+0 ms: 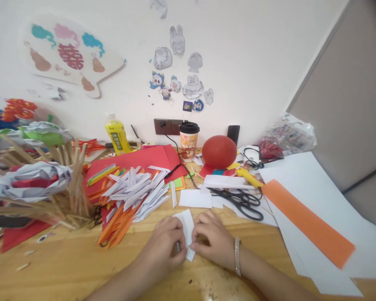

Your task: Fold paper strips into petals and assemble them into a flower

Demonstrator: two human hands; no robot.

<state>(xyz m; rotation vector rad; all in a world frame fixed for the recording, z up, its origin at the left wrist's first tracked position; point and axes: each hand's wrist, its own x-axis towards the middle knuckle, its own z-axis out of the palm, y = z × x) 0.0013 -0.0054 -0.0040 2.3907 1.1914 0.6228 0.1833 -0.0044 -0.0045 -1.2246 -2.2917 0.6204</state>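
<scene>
A small folded white paper lies on the wooden table between my hands, its top and lower tip pointed or slanted. My left hand grips its left edge with thumb and fingers pressed together. On the right edge, my right hand pinches the paper near its lower part; a bracelet circles that wrist. Just beyond the hands sits a flat white paper rectangle. Black scissors rest to its right. A heap of folded white strips lies to the left, with folded orange strips beside it.
Wooden sticks with paper flowers crowd the left. A yellow bottle, a lidded cup and a red balloon stand near the wall. White sheets and an orange strip cover the right side.
</scene>
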